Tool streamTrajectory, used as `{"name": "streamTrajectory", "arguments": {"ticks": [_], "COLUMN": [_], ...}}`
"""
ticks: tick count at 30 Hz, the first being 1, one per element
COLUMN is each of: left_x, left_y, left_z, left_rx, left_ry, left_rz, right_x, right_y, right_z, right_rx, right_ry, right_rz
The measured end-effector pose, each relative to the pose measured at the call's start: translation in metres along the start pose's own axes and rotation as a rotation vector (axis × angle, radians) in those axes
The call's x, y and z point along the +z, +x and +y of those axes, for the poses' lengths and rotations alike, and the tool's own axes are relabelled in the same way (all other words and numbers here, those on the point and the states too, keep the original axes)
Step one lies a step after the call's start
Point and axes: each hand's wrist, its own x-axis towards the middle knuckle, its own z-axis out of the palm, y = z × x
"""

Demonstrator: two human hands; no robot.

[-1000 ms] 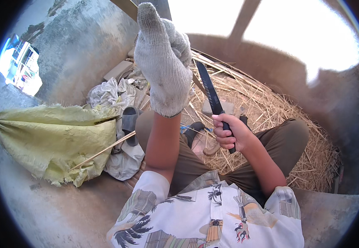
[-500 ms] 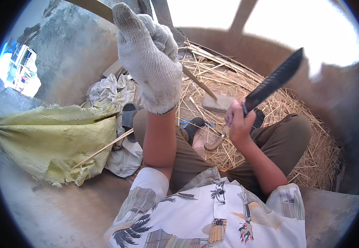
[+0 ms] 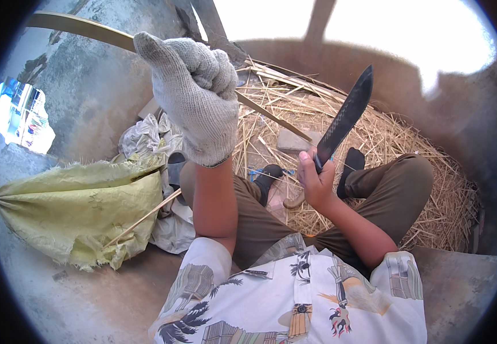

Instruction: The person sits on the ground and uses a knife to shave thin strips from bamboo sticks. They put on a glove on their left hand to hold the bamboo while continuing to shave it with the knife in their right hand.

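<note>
My left hand (image 3: 194,94), in a knitted white glove, is raised and closed round a long bamboo strip (image 3: 91,28). One end of the strip runs off to the upper left. The other slants down to a grey block (image 3: 298,140) on the floor, its tip at the block's edge. My bare right hand (image 3: 318,179) grips a large knife (image 3: 347,112) with a broad dark blade pointing up and slightly right. The fingers hide the knife's handle. Blade and strip are apart.
Pale shavings and split strips (image 3: 397,155) cover the floor ahead and to the right. At left lie a yellow woven sack (image 3: 76,200) and crumpled white sacks (image 3: 145,137). A curved brown handle (image 3: 294,200) lies between my legs. Walls stand close on both sides.
My left hand has moved left and slightly down with the strip. My right hand has shifted left and a little lower, and the knife's blade has swung more upright.
</note>
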Motion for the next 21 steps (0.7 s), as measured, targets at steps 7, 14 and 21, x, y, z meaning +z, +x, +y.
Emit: {"name": "streamTrajectory", "arguments": {"ticks": [7, 14, 21], "left_x": [0.003, 0.003, 0.009], "left_y": [-0.012, -0.007, -0.012], "left_z": [-0.002, 0.000, 0.008], "left_rx": [-0.018, -0.037, 0.040], "left_ry": [-0.088, -0.105, 0.023], "left_rz": [-0.172, -0.092, -0.087], "right_x": [0.007, -0.021, -0.014], "right_y": [0.005, 0.020, 0.000], "right_z": [-0.007, -0.025, -0.043], "right_rx": [0.693, 1.159, -0.180], "right_ry": [-0.046, 1.258, 0.027], "right_rz": [-0.265, -0.800, -0.104]}}
